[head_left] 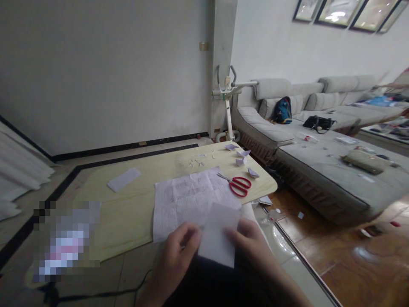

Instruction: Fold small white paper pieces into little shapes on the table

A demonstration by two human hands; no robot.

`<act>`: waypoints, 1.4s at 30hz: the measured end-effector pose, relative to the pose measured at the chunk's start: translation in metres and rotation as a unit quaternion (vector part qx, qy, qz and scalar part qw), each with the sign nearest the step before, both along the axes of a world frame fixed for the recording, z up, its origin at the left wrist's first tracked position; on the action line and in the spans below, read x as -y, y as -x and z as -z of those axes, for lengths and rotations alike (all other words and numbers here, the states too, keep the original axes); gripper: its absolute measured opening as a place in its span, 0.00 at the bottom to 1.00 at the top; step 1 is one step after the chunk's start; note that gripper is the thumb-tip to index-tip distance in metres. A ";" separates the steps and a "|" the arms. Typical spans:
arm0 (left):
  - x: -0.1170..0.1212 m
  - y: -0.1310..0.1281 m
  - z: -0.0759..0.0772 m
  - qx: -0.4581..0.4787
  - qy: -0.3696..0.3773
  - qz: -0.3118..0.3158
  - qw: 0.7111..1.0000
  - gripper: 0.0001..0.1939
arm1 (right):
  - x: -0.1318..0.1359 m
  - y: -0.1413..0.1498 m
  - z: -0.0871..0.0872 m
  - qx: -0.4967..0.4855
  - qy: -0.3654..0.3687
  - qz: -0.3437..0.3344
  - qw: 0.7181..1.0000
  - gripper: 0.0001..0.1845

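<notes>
A small white sheet of paper (pixel 218 234) is held up in front of me, tilted, just off the near table edge. My left hand (pixel 182 247) pinches its left edge, fingers curled. On the opposite edge, my right hand (pixel 248 238) grips it between thumb and fingers. Behind it, a large creased printed sheet (pixel 188 196) lies on the pale table and hangs over the near edge. Red-handled scissors (pixel 239 186) rest partly on that sheet, blades pointing left. Several small folded paper pieces (pixel 241 161) stand along the table's right side.
Thin paper scraps (pixel 197 163) lie near the far side of the table (pixel 153 166), and a folded white paper (pixel 124 179) sits at its left. A blurred-out patch covers the lower left. Beyond the table are a grey sofa (pixel 319 179) and a white exercise machine (pixel 228 111).
</notes>
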State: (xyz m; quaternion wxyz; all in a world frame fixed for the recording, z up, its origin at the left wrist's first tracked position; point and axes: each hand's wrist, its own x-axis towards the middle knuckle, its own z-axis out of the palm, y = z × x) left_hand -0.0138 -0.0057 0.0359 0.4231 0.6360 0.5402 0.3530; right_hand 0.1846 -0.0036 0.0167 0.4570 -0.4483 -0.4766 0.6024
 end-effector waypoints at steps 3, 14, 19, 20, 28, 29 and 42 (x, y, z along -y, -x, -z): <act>-0.001 -0.007 0.007 0.030 0.017 -0.010 0.999 0.13 | 0.001 0.002 -0.003 0.010 -0.004 -0.027 1.000 0.21; -0.012 -0.006 0.027 0.086 0.035 -0.107 0.990 0.18 | 0.009 0.000 0.012 0.183 -0.233 0.022 0.955 0.09; -0.002 -0.013 0.024 0.121 0.018 -0.076 0.990 0.29 | 0.007 -0.001 0.015 0.244 -0.210 0.023 0.946 0.20; -0.001 -0.013 0.023 0.118 0.012 -0.068 0.991 0.27 | 0.006 -0.001 0.013 0.244 -0.204 0.023 0.948 0.19; 0.001 -0.005 0.019 0.051 -0.008 -0.014 0.999 0.19 | 0.008 -0.003 0.004 0.245 -0.179 -0.008 0.953 0.16; 0.001 -0.005 0.020 0.039 -0.008 -0.014 0.999 0.19 | 0.009 -0.004 0.006 0.244 -0.176 -0.004 0.954 0.18; 0.001 -0.004 0.014 0.009 -0.049 -0.033 0.998 0.11 | 0.002 -0.011 0.001 0.268 -0.287 -0.011 0.920 0.27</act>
